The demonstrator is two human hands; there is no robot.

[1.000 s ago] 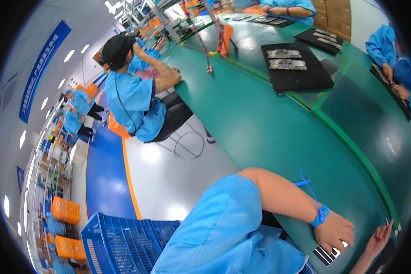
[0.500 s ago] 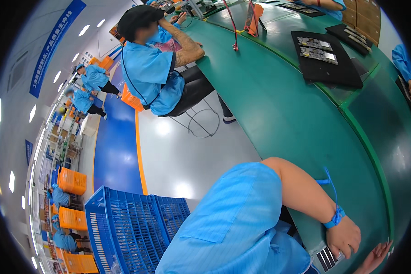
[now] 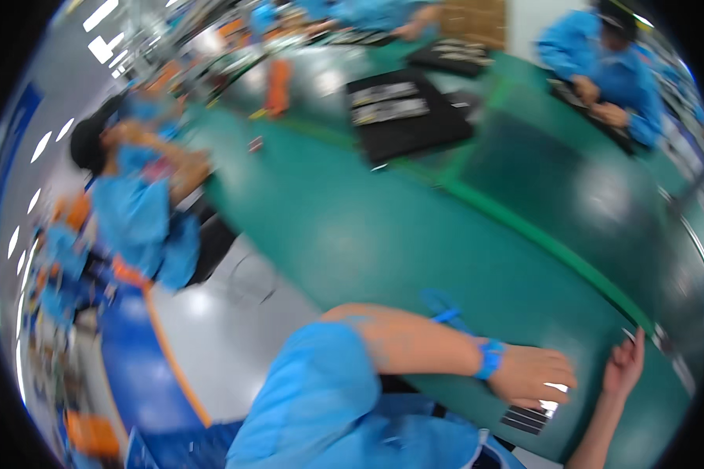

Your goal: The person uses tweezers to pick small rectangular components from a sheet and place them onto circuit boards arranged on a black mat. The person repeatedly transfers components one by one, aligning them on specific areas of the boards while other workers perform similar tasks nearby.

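My left hand, a blue strap round its wrist, lies low over the green table at the lower right. Its curled fingers grip a small flat piece with dark strips, whose pale, shiny end shows by the fingertips. To the right of it, my right hand is raised near the green ridge. One finger points up and the others are bent in. A small, thin, pale thing shows at these fingers, too blurred to name. A blue coiled cord lies behind my left forearm.
A green ridge runs along the table. Beyond it lie black mats with circuit boards on top. One co-worker sits at the left; another works across the table. Blue crate edges show at the lower left.
My view has swung to the right, so the table fills more of it. My right hand has come further into view, one finger now pointing up. The left hand stays at the strip-marked piece.
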